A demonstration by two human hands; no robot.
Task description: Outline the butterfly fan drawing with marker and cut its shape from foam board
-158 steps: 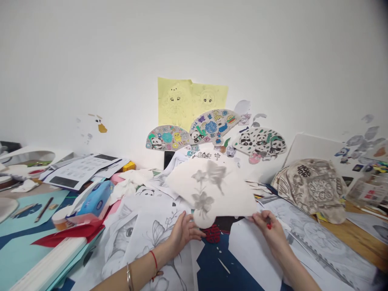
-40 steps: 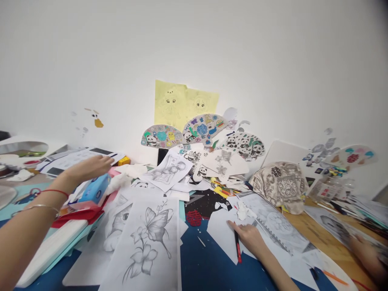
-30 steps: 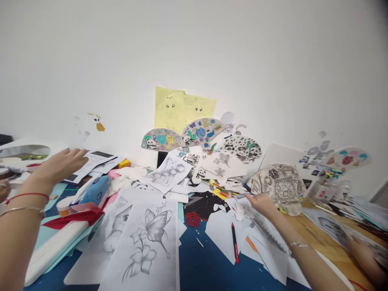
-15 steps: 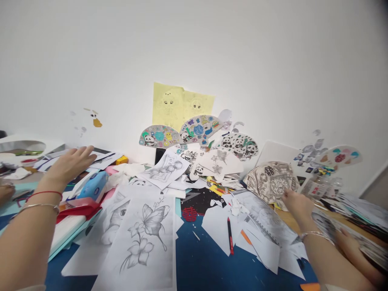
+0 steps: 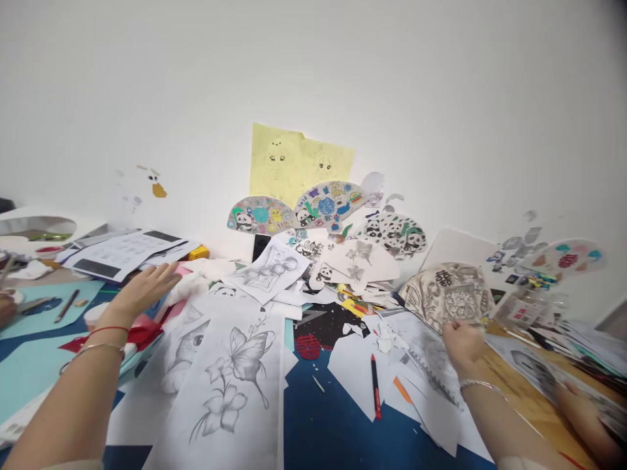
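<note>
My left hand (image 5: 147, 287) reaches over the cluttered left side, fingers stretched out and nothing visibly held. Beneath it, partly covered by my hand and arm, are red and pale pink items (image 5: 144, 329). In front of the brown patterned fan (image 5: 443, 297), my right hand (image 5: 460, 343) is closed, overlapping the fan's lower edge. Whether its fingers pinch the fan or something small, I cannot make out. A butterfly-and-flower drawing (image 5: 232, 385) lies between my arms. Right of it are a red-and-black pen (image 5: 375, 385) and loose white paper (image 5: 350, 365).
Decorated fans (image 5: 333, 199) and a yellow sheet (image 5: 301, 160) stand against the white wall. Another person's hand (image 5: 578, 405) rests by a drawing at right; a second hand (image 5: 6, 308) shows at far left. Printed sheets (image 5: 130, 251) lie at the back left.
My left hand has moved right and down from near the printed sheets, now covering the blue packet. My right hand has shifted left and slightly down along the brown fan.
</note>
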